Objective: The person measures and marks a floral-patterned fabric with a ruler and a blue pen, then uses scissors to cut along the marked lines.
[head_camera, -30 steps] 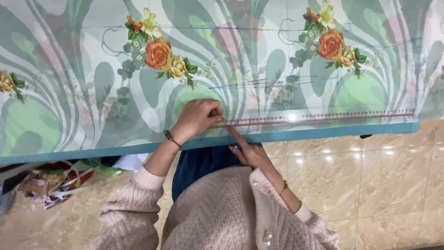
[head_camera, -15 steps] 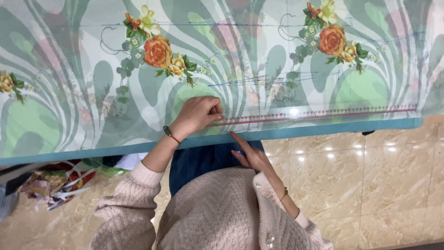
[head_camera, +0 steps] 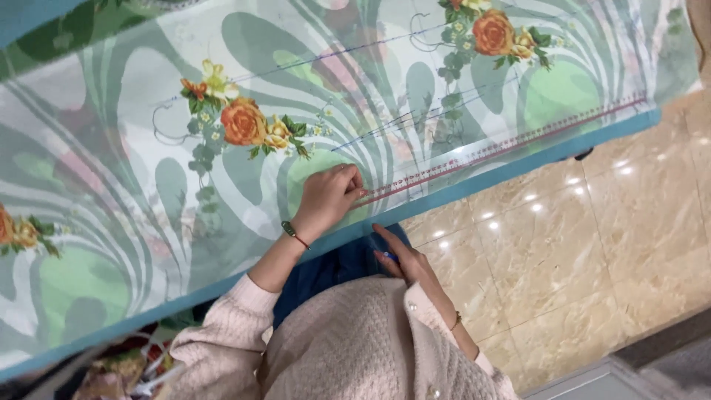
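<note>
Left hand (head_camera: pixel 329 198) at frame centre pinches closed on the floral fabric (head_camera: pixel 222 170) by its red embroidered border (head_camera: pixel 503 147), steadying it, while right hand (head_camera: pixel 406 259) waits open-fingered beneath the edge.

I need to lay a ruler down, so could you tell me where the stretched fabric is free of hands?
The green floral fabric is bare left of the left hand and beyond the orange rose. Along the beaded border strip, right of that hand, is free too. It is crowded at the blue edge, where the right hand reaches under.
</note>
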